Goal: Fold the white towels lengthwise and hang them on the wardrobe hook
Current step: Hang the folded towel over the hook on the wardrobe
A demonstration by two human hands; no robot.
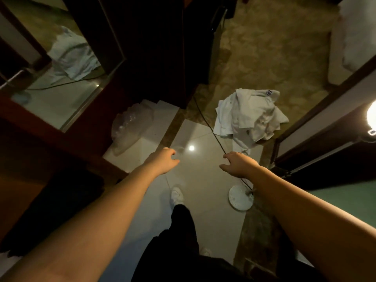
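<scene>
- Two bare hands out front: your left hand (163, 159) and right hand (239, 163) hang loosely spread, holding nothing.
- The white towels (249, 117) lie crumpled on the floor (203, 180), beyond your right hand.

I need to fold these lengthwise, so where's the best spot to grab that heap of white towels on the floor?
Take the top towel by the loose corner that sticks out on the pile's right side, coming down from above with the right hand, which is nearer. The heap is crumpled and layered, so a free outer corner probably lifts one towel clear and leads to a long edge. Both hands are empty; the left hand can then find the matching corner.
</scene>
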